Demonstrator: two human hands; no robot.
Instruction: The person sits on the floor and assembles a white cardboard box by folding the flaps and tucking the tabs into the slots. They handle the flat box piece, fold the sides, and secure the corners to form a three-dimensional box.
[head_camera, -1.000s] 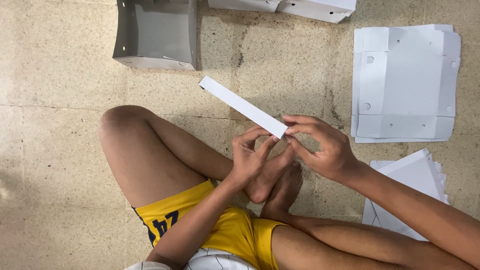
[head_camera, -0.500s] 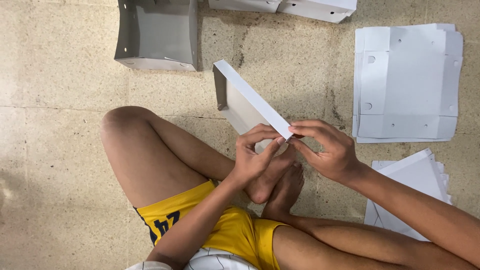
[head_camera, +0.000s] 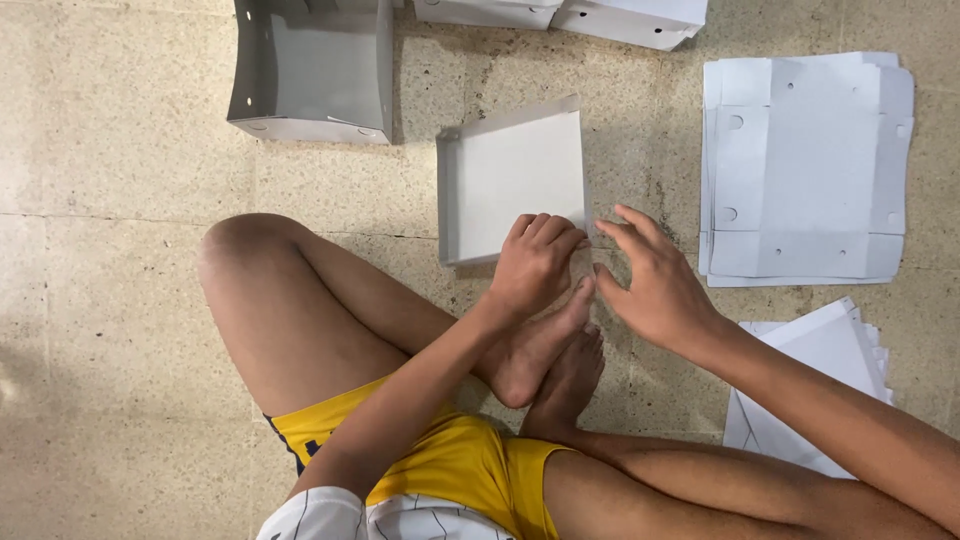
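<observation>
Head view looks straight down on a person sitting cross-legged on a speckled stone floor (head_camera: 110, 150), with a half-folded grey cardboard tray (head_camera: 515, 180) lying flat just past the feet. This tray is the piece in hand and serves as the landmark. Its left wall and far wall stand up; its right edge and near edge look unraised, though the near edge is partly hidden by the left hand.

That left hand (head_camera: 535, 262) rests on the tray's near right corner, fingers curled down and pressing the cardboard, not wrapped around it. Just to the right of that corner, the right hand (head_camera: 650, 285) hovers with fingers spread and loosely open, holding nothing; whether its fingertips touch the tray's edge I cannot tell.

Beyond the tray's far left corner stands a finished grey box (head_camera: 312, 70), walls up. Two more folded white boxes (head_camera: 560, 15) lie past the tray's far edge, cut off by the frame. To the tray's right, well apart, sits a stack of flat die-cut blanks (head_camera: 805, 170), and nearer the person a second fanned stack (head_camera: 820, 385).

Judging by this, several boxes are done, this one is about halfway, with two walls left to raise, and many blanks remain unfolded.
</observation>
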